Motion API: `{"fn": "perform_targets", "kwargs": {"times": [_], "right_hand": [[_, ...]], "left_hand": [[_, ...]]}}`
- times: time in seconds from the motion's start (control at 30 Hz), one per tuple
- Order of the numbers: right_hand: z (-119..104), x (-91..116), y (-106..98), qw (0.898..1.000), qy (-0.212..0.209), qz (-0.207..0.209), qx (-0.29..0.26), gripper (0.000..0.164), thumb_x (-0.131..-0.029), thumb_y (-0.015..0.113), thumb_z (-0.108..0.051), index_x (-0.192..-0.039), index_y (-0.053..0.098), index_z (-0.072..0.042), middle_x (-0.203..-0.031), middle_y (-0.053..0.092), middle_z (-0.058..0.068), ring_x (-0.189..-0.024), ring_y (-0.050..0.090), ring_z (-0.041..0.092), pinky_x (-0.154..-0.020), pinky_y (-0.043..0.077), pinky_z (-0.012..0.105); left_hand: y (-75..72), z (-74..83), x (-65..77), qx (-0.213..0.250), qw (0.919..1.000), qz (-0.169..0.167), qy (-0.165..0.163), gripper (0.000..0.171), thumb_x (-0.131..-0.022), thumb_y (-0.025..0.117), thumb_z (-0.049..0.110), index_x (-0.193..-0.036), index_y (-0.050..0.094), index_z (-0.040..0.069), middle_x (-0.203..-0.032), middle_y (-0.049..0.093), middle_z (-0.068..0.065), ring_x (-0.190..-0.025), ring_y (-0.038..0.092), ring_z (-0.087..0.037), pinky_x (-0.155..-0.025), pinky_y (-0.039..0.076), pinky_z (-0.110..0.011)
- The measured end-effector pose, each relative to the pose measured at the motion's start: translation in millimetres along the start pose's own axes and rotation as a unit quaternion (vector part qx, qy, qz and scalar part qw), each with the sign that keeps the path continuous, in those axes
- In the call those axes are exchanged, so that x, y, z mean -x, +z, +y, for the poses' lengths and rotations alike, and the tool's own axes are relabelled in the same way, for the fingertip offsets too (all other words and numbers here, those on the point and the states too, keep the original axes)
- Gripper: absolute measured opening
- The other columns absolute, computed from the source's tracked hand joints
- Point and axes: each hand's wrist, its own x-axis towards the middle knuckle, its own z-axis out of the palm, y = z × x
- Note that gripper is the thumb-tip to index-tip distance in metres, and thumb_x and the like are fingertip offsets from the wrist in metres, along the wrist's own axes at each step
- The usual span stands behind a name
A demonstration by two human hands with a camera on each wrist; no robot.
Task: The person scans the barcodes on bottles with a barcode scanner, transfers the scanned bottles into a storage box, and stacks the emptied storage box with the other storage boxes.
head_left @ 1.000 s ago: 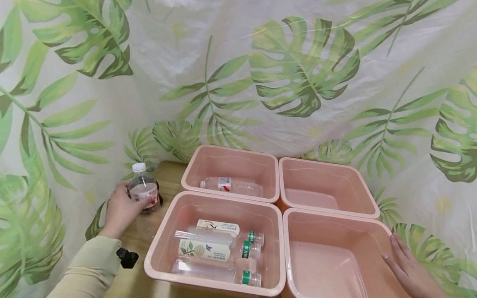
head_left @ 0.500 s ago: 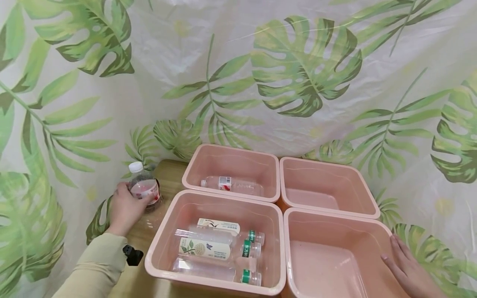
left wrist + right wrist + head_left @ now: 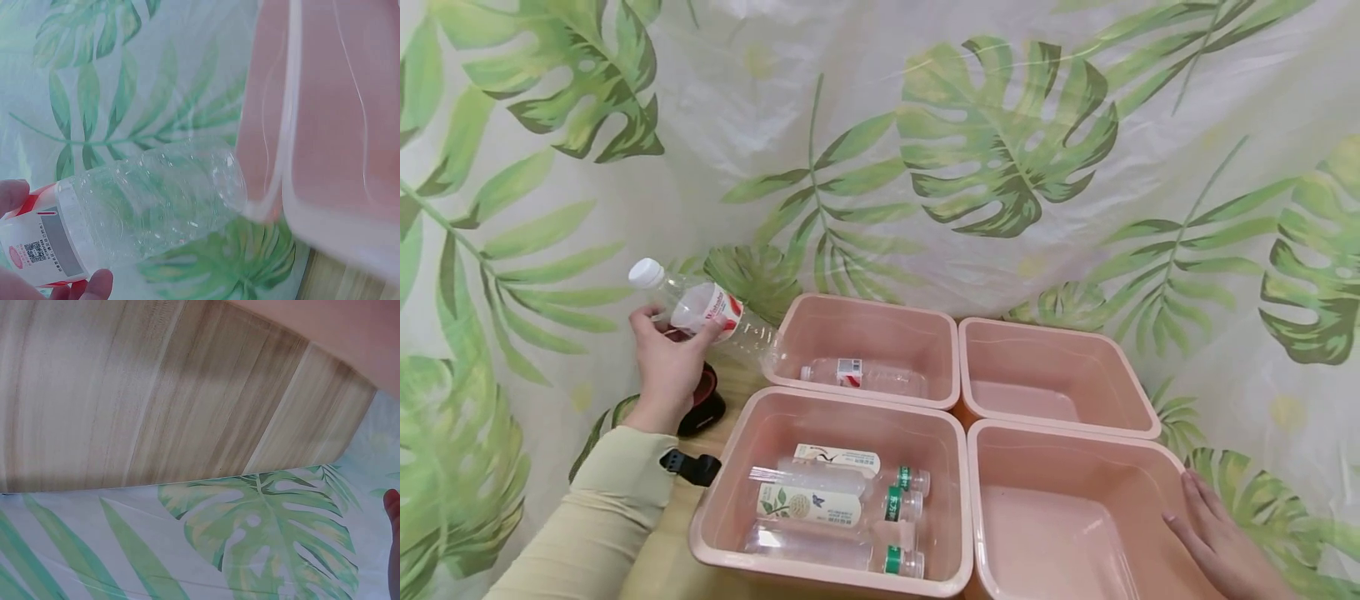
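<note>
My left hand (image 3: 670,367) grips a clear plastic bottle (image 3: 752,337) round its red-and-white label. The bottle tilts, with its white cap (image 3: 646,273) up to the left and its base at the left rim of the back-left pink bin (image 3: 880,304). In the left wrist view, thumb and fingers curl round the label, and the ribbed bottle (image 3: 156,200) points at the bin; whether it touches the rim I cannot tell. Straight fingers of my right hand (image 3: 1225,542) rest on the right rim of the front-right pink bin (image 3: 1075,429).
A similar bottle (image 3: 887,379) lies in the back-left bin. Several clear bottles (image 3: 820,546) with green neck bands lie in the front-left bin (image 3: 850,400). A back-right bin (image 3: 1052,329) adjoins. Beside my left wrist is a dark object (image 3: 703,408). Leaf-printed cloth (image 3: 850,125) hangs behind the table.
My left hand has lifted the bottle off the table and tipped it, swinging its base right toward the back-left bin. The right hand has stayed at the rim.
</note>
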Motion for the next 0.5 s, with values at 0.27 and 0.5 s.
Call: {"fn": "perform_targets", "kwargs": {"times": [0.27, 0.5], "right_hand": [[1, 0, 2, 1.0, 0.004, -0.003, -0.007, 0.074, -0.109, 0.05, -0.022, -0.153, 0.009, 0.02, -0.161, 0.005, 0.041, -0.137, -0.02, -0.012, -0.094, -0.01, 0.001], [1, -1, 2, 1.0, 0.009, -0.003, -0.005, 0.075, -0.109, 0.051, -0.022, -0.154, 0.008, 0.02, -0.162, 0.003, 0.04, -0.137, -0.02, -0.011, -0.094, -0.011, 0.001]], "left_hand": [[30.1, 8.5, 9.5, 0.263, 0.9505, -0.073, -0.149, 0.05, -0.1, 0.068, 0.016, -0.123, 0.024, 0.019, -0.123, 0.042, -0.001, -0.089, 0.063, -0.008, -0.078, 0.057, -0.025], [57.5, 4.5, 24.4, 0.294, 0.9249, -0.113, -0.212, 0.045, -0.102, 0.066, 0.024, -0.117, 0.024, 0.02, -0.11, 0.052, 0.0, -0.084, 0.06, -0.01, -0.086, 0.057, -0.028]]}}
